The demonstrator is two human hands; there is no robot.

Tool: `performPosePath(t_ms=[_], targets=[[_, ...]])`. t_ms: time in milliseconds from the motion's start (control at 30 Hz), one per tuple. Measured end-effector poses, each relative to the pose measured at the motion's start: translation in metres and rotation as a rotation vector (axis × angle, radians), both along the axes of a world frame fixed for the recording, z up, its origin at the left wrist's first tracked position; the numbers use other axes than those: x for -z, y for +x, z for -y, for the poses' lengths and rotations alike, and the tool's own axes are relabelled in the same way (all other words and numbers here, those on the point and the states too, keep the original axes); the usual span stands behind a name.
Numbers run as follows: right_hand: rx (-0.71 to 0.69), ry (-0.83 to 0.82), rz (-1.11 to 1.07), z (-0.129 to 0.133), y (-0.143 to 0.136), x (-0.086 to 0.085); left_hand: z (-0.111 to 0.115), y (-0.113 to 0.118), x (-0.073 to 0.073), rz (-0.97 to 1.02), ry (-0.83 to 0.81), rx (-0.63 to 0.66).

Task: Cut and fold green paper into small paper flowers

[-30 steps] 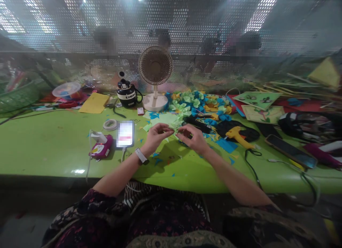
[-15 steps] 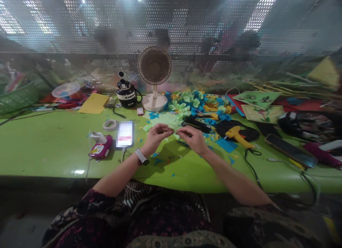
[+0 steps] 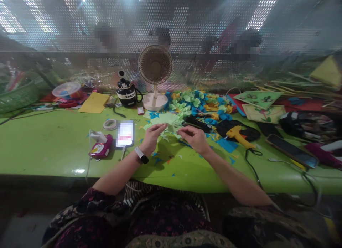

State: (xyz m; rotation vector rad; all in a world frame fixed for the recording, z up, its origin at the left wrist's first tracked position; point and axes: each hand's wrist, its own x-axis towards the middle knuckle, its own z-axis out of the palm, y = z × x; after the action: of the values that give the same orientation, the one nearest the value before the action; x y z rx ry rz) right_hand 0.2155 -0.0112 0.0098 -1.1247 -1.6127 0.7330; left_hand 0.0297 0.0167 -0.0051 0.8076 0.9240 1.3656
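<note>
Green table (image 3: 53, 144) bears a heap of coloured paper (image 3: 196, 100). Nearer, the left hand (image 3: 151, 138) and the right hand (image 3: 197, 138) are apart, fingers almost closed; whether they hold something, I cannot tell. Pale-green paper pieces (image 3: 169, 119) lie just beyond.

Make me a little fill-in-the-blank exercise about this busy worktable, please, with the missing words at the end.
Unlike the right hand, the ____ hand has a wristband at its wrist.
The glue gun is coloured ____.
From the wearer's view, the fan stands to the ____ of the black bottle.
The tabletop is coloured ____.

Missing words: left; yellow; right; green.
</note>
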Motion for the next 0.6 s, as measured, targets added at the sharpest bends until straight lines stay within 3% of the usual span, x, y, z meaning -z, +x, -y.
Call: performPosePath(t_ms=[167,367,600], targets=[[-0.095,-0.104,-0.053,0.004,-0.006,0.001,0.005,0.003,-0.004,-0.04,0.101,-0.076],[-0.232,-0.196,-0.037,0.012,-0.016,0.004,0.01,0.006,-0.007,-0.066,0.058,-0.045],[-0.182,-0.039,0.046,0.012,-0.012,0.002,0.011,0.006,-0.004,-0.106,0.07,-0.014]])
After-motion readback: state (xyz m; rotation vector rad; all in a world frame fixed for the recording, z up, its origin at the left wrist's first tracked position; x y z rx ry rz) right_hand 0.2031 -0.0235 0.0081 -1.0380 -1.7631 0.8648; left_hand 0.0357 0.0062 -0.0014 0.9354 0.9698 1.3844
